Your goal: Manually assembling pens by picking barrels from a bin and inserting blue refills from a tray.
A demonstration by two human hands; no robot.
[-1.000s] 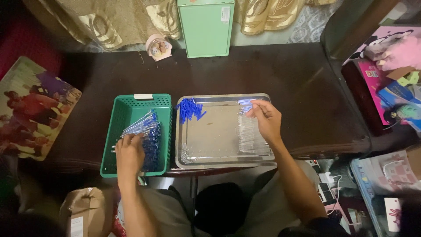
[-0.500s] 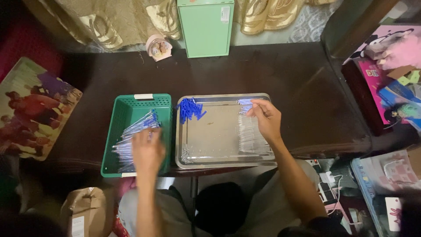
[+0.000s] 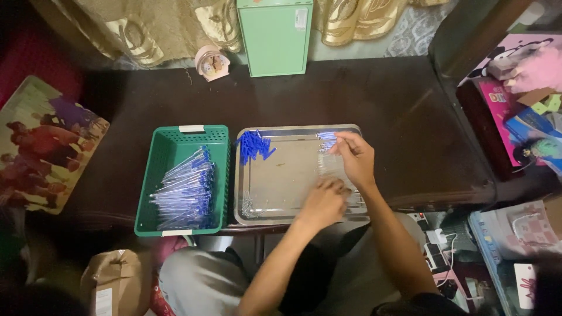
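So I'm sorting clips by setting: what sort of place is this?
Probably a home used for piecework: a dark wooden table against gold curtains, a green basket of pens, and toys beside it.

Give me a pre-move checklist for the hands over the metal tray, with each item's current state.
1. Both hands over the metal tray: ok; left hand near the front, right hand at the back right corner.
2. Right hand at the clear tubes with blue ends: ok, fingertips there; firm grip cannot tell.
3. Left hand holding a piece: cannot tell, fingers curl down and hide it.
4. Blue caps within reach: ok, piled in the tray's back left corner.
5. Green basket upright beside the tray: ok, with pens lying in it.
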